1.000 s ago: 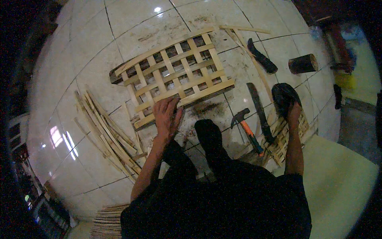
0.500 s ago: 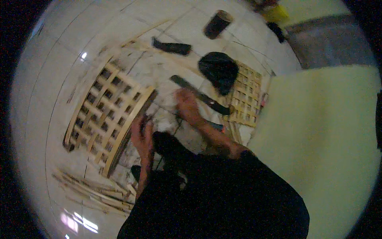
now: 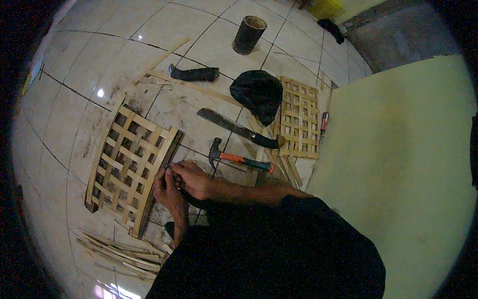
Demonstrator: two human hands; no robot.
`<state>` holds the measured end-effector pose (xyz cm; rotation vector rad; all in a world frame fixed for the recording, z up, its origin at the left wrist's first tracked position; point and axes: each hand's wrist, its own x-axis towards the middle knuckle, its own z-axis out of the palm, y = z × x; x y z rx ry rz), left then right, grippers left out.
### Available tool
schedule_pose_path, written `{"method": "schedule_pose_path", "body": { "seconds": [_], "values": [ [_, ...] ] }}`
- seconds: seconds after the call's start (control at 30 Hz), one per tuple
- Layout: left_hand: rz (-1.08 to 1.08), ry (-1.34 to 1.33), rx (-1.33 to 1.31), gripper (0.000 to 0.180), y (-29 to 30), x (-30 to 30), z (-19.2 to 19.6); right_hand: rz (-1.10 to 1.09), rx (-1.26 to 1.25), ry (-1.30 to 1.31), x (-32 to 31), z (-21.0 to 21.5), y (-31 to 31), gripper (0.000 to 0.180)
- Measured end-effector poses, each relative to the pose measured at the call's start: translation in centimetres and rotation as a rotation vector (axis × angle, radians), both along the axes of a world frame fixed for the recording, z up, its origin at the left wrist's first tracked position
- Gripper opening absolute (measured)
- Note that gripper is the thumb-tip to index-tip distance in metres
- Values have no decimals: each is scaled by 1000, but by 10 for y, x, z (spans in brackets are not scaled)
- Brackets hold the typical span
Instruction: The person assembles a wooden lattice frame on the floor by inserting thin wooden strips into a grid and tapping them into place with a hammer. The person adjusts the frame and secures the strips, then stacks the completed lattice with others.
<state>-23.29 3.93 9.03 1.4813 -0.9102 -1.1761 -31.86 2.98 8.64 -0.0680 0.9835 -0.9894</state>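
Note:
A woven bamboo lattice panel [image 3: 130,158] with a thicker strip along its near edge rests in front of me, to the left. At that edge my left hand [image 3: 170,193] is closed, its thumb and fingertips drawn together. My right hand [image 3: 193,178] meets it there, fingers pinched beside the left thumb. Anything between the fingertips is too small or hidden to make out. A claw hammer [image 3: 236,158] with an orange and dark handle lies just right of my hands. Beyond it is a machete [image 3: 234,127] with a dark blade and a pale-ended handle.
A black bag-like bundle [image 3: 259,92] sits beside a second woven panel [image 3: 300,118]. Farther off are a dark sheath-like piece [image 3: 194,74] and a dark cylinder [image 3: 249,36]. Bamboo strips [image 3: 117,254] lie at the lower left. A pale green wall [image 3: 393,164] bounds the right; a screwdriver [image 3: 324,122] lies near it.
My right hand has moved down and left from near the machete to join my left hand at the panel's edge. The hammer has come into plain sight. The whole view has shifted slightly.

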Motion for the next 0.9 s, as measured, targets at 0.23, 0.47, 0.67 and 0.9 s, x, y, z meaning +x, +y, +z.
{"method": "schedule_pose_path", "body": {
  "seconds": [0.23, 0.47, 0.67, 0.9],
  "values": [
    [23, -121, -232, 10, -6, 4, -14, 570, -1207, 1560, -57, -14, 13, 23],
    [19, -97, -89, 11, -33, 68, -44, 794, -686, 1914, -145, 0, 55, 42],
    [-90, -477, -338, 11, -34, 68, -36, 753, -453, 1532, -166, -37, 77, 31],
    [-142, -461, -280, 14, -25, 73, -53, 750, -230, 1422, -123, 28, 54, 36]
  ]
}}
